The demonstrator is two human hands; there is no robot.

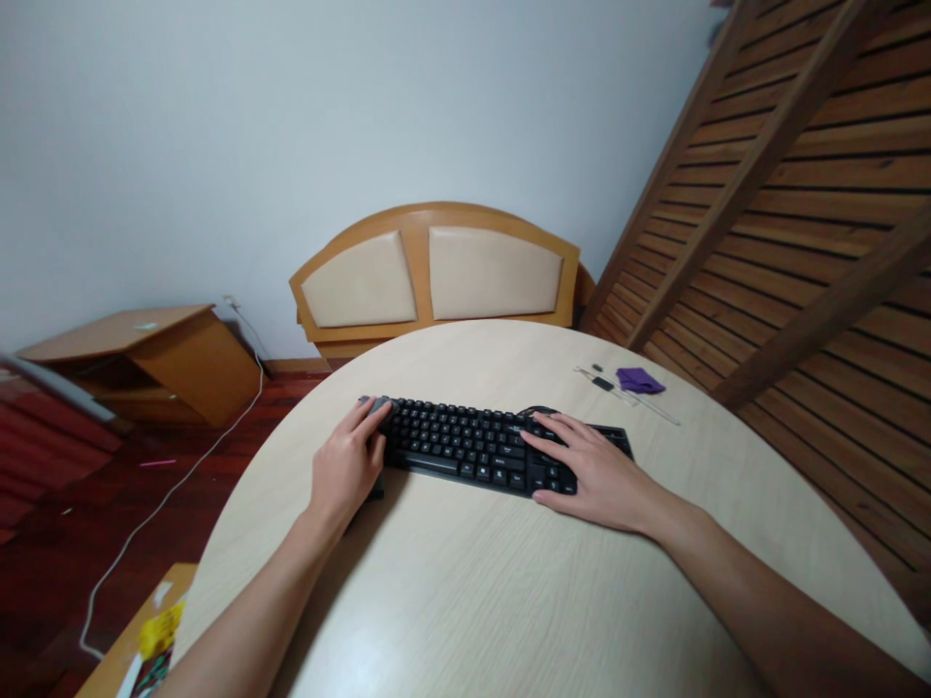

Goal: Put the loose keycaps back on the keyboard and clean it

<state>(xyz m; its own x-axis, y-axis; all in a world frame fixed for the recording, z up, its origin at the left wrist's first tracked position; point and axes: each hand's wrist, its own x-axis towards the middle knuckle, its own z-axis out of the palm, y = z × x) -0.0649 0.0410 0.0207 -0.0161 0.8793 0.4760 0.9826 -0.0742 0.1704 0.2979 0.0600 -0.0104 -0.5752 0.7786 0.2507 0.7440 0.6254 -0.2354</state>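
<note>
A black keyboard [465,444] lies across the round table, its long near edge towards me. At its left end my left hand [347,456] is closed, fingers bent over a small dark grey object [379,407] that is mostly hidden, so its kind is unclear. My right hand [593,473] rests flat over the right end of the keyboard, fingers spread on the keys and thumb by the near edge. Part of a black cable [536,410] shows behind the keyboard.
On the right of the pale round table [465,601] lie a purple cloth [640,380], thin pale sticks [658,409] and small dark pieces [602,384]. A headboard [429,276] stands behind, a slatted wooden screen [792,194] to the right. A white cord [181,480] crosses the floor.
</note>
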